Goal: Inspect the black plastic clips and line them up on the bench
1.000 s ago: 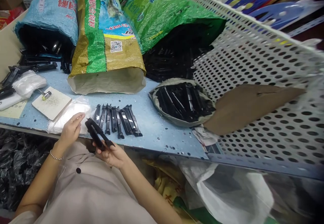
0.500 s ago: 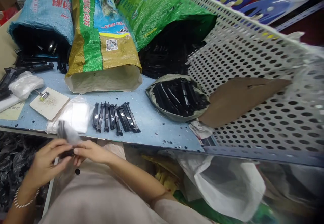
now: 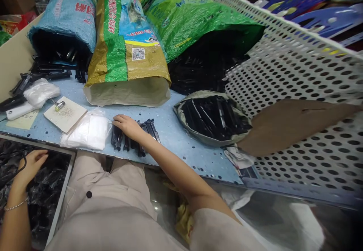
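My right hand [image 3: 129, 127] lies over the far end of a row of slim black plastic parts [image 3: 153, 130] on the blue table. Its fingers are stretched out across the leftmost parts, and the thumb is hidden. At the lower left, my left hand [image 3: 31, 167] is held above a bin of black parts in clear bags [image 3: 42, 201]. The left fingers are extended with nothing visible in them. A dark loop shows beside that wrist. Just left of my right hand lies a stack of clear plastic bags [image 3: 90, 131].
A white board [image 3: 68, 120] with a small metal-headed tool [image 3: 60, 106] lies left of the bags. Behind stand a blue sack [image 3: 65, 16], a gold-and-green sack [image 3: 113, 65] and a green sack [image 3: 195, 16]. A cloth bag of black parts [image 3: 212, 116] sits before a perforated white panel [image 3: 283, 61].
My hands were together at the table edge with a black part and a clear bag. They have separated: the left moved down-left to the bin, the right forward to the row.
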The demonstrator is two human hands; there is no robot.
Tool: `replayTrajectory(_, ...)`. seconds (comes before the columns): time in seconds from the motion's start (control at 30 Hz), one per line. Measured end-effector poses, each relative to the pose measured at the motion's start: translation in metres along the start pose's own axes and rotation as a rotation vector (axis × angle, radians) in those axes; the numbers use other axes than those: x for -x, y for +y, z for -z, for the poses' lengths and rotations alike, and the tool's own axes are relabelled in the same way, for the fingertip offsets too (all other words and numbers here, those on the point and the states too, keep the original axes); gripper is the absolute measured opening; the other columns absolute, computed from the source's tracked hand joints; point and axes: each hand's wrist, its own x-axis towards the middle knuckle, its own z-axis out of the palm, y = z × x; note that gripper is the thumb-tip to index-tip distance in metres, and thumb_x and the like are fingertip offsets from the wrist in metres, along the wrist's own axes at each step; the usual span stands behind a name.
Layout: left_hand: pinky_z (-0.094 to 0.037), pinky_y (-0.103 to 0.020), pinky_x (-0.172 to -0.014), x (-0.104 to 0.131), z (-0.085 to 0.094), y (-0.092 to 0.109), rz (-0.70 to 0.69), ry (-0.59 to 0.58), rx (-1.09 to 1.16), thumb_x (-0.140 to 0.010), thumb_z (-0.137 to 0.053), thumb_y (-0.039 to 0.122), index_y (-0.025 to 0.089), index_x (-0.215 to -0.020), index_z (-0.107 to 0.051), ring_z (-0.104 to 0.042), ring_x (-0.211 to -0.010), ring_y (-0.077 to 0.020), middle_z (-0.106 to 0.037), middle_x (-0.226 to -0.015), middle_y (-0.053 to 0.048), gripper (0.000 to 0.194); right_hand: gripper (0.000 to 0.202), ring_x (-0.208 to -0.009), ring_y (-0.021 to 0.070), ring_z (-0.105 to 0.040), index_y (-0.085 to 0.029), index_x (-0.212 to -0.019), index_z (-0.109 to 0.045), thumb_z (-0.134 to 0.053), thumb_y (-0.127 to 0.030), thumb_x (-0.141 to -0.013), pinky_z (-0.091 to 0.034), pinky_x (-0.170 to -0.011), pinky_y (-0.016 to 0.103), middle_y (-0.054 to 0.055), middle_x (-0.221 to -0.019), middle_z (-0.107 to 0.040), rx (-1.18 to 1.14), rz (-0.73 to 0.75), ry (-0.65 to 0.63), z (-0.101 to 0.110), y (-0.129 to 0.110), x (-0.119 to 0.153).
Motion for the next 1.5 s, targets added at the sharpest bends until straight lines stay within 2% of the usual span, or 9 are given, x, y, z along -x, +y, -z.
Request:
replayTrajectory(0.2,-0.058,-0.035,-0.084,-0.025,-0.106,0.152,-0.435,-0.105,0.491,-0.092,-0.053,0.028,0.019,-0.117,-0.064,-0.068,-0.094,-0.0194,-0.067,-0.112,-0.009,0.029,0.036,-0.137,0.0243,-0.046,-0.022,-0.128,-0.062,-0.040,-0.017,-0.099,-0.039,-0.114,0.045,0.012,-0.137,-0.060,-0.078,-0.008,0.121,0.043,0.016,0.036)
replayTrajectory(0.37,-0.048,-0.048,-0.095,-0.050,-0.173,0.222,-0.535,-0.017,0.198,-0.081,-0.064,0.013,0.013,-0.093,-0.064,-0.057,-0.109,-0.0304,-0.061,-0.106,-0.016,0.012,0.028,-0.115,0.0269,-0.060,-0.019,-0.117,-0.064,-0.051,-0.031,-0.095,-0.046,-0.103,0.047,0.014,-0.120,-0.067,-0.265,-0.287,0.444,0.052,0.017,0.064)
replayTrajectory(0.5,-0.048,-0.043,-0.090,-0.069,-0.171,0.213,-0.433,-0.066,0.256,-0.086,-0.057,0.013,0.014,-0.076,-0.064,-0.061,-0.098,-0.0267,-0.064,-0.092,-0.014,0.012,0.030,-0.094,0.0227,-0.066,-0.019,-0.106,-0.067,-0.064,-0.040,-0.086,-0.054,-0.085,0.039,0.007,-0.102,-0.071,-0.877,-0.509,0.505,0.031,-0.009,0.073)
replayTrajectory(0.77,-0.046,-0.026,-0.067,-0.064,-0.149,0.188,-0.160,-0.229,0.871,-0.067,-0.079,0.029,0.014,-0.070,-0.067,-0.059,-0.070,-0.0139,-0.064,-0.072,-0.002,0.020,0.041,-0.069,0.0162,-0.067,-0.015,-0.084,-0.070,-0.089,-0.042,-0.060,-0.055,-0.062,0.027,0.005,-0.078,-0.073,-1.893,-0.631,0.218,-0.012,-0.071,0.019)
replayTrajectory(1.0,-0.046,-0.026,-0.067,-0.055,-0.126,0.175,-0.078,-0.058,1.052,-0.067,-0.076,0.029,0.015,-0.070,-0.062,-0.056,-0.070,-0.0116,-0.063,-0.082,-0.002,0.020,0.034,-0.066,0.0141,-0.067,-0.016,-0.072,-0.066,-0.091,-0.034,-0.059,-0.057,-0.060,0.023,0.004,-0.073,-0.072,-2.006,-0.714,0.246,-0.028,-0.064,0.012)
replayTrajectory(1.1,-0.051,-0.032,-0.080,-0.048,-0.115,0.172,-0.320,0.079,0.762,-0.077,-0.064,0.020,0.017,-0.076,-0.063,-0.062,-0.090,-0.0181,-0.065,-0.101,-0.008,0.003,0.032,-0.065,0.0142,-0.067,-0.017,-0.072,-0.065,-0.090,-0.032,-0.060,-0.058,-0.061,0.024,0.003,-0.073,-0.072,-2.004,-0.754,0.296,-0.029,-0.061,0.020)
replayTrajectory(1.2,-0.049,-0.042,-0.097,-0.041,-0.111,0.171,-0.581,0.071,0.309,-0.079,-0.051,0.005,0.019,-0.092,-0.071,-0.059,-0.108,-0.0238,-0.064,-0.118,-0.010,0.028,0.035,-0.065,0.0137,-0.067,-0.018,-0.070,-0.064,-0.091,-0.034,-0.057,-0.057,-0.060,0.024,0.000,-0.069,-0.069,-1.960,-0.758,0.353,-0.027,-0.063,0.024)
replayTrajectory(1.33,-0.051,-0.039,-0.097,-0.042,-0.114,0.170,-0.569,0.017,0.211,-0.078,-0.045,0.001,0.018,-0.118,-0.069,-0.062,-0.104,-0.0221,-0.064,-0.122,-0.010,0.050,0.035,-0.068,0.0140,-0.067,-0.018,-0.074,-0.065,-0.090,-0.037,-0.060,-0.055,-0.058,0.023,0.000,-0.073,-0.069,-1.868,-0.743,0.458,-0.016,-0.074,0.037)
replayTrajectory(1.5,-0.054,-0.027,-0.075,-0.048,-0.117,0.167,-0.518,-0.059,0.392,-0.078,-0.051,0.005,0.021,-0.134,-0.060,-0.060,-0.077,-0.0108,-0.058,-0.134,-0.011,0.059,0.034,-0.060,0.0132,-0.066,-0.014,-0.090,-0.067,-0.083,-0.039,-0.074,-0.053,-0.050,0.021,0.006,-0.078,-0.071,-2.074,-0.668,0.003,-0.016,-0.098,0.070)
